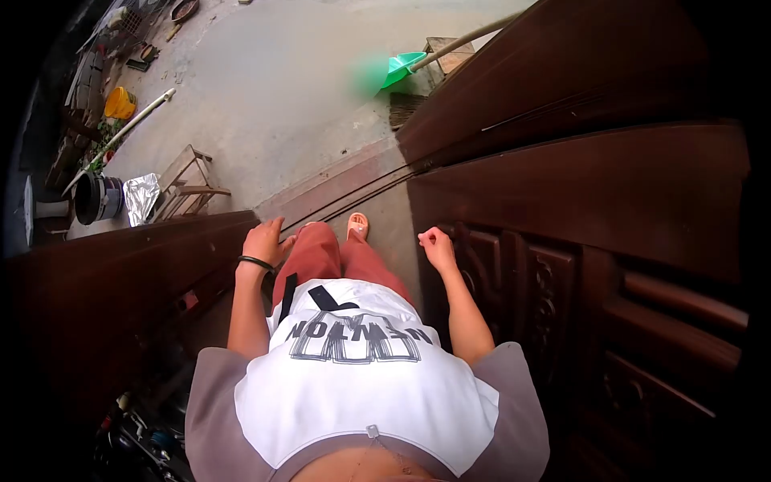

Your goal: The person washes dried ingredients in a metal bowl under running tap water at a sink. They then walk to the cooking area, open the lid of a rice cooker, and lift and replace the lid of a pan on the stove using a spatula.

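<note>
My left hand (267,242), with a dark band at its wrist, is beside the end of the left brown door (233,233). Its fingers are stretched and apart, with nothing in them; whether they touch the door I cannot tell. My right hand (438,246) is raised in front of the carved right door (554,281). The fingers on that side are curled in towards the thumb, and what they hold, if anything, is too small to make out. Below me one foot in a sandal (358,226) shows near the threshold (353,186).
Past the threshold lies a concrete yard (265,88). A green dustpan (401,69) with a long handle stands by the right door panel. On the left are a wooden stool (189,181), a black bucket (95,198), a pale pole (132,124) and a yellow bucket (120,104).
</note>
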Demonstrator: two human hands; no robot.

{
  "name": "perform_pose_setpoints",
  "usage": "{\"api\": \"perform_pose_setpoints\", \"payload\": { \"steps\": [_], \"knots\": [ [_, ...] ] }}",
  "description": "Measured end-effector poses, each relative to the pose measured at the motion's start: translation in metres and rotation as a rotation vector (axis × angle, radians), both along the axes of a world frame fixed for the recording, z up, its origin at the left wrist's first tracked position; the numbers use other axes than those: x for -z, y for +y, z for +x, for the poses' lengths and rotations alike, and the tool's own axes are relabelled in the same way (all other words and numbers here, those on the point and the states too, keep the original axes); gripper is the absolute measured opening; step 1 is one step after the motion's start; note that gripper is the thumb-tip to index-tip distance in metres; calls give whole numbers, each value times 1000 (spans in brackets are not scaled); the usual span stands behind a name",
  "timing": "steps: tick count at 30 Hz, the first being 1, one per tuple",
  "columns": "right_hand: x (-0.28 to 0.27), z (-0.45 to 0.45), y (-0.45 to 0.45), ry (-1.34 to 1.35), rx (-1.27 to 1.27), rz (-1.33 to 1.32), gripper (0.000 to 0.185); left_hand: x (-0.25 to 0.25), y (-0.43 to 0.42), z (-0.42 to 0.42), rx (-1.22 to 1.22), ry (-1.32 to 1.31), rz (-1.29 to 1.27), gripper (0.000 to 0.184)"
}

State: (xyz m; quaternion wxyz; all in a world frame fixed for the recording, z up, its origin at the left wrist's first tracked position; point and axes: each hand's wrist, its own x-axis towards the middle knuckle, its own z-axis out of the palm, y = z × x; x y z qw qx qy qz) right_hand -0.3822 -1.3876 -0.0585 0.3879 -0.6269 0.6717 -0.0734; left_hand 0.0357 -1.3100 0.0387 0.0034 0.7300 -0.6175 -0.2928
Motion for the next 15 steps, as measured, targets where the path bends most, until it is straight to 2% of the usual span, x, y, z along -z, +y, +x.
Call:
{"api": "perform_pose_setpoints", "payload": {
  "steps": [2, 4, 6, 8, 10, 12, 14, 15],
  "knots": [
    [-35, 44, -6, -329, 24, 11, 19, 4, -31, 4, 110, -30, 36, 53],
    [-36, 66, 13, -569, 99, 213, 12, 18, -67, 11, 234, 36, 12, 54],
    [-41, 73, 52, -164, 22, -90, 15, 31, -105, 13, 400, 10, -1, 53],
    [-42, 81, 103, 57, 285, -7, 31, 42, -147, 14, 531, 35, 11, 53],
    [-11, 69, 158, 97, 416, 192, 43, 58, -183, 8, 566, 153, 41, 58],
    [-24, 62, 204, 73, 545, 362, 41, 112, -212, 18, 853, -100, -181, 59],
    [-30, 64, 246, 101, 673, 356, 38, 53, -214, -30, 945, -320, 70, 60],
    [-14, 63, 269, 53, 734, 269, 37, 56, -213, -47, 971, -262, 42, 61]
  ]
}}
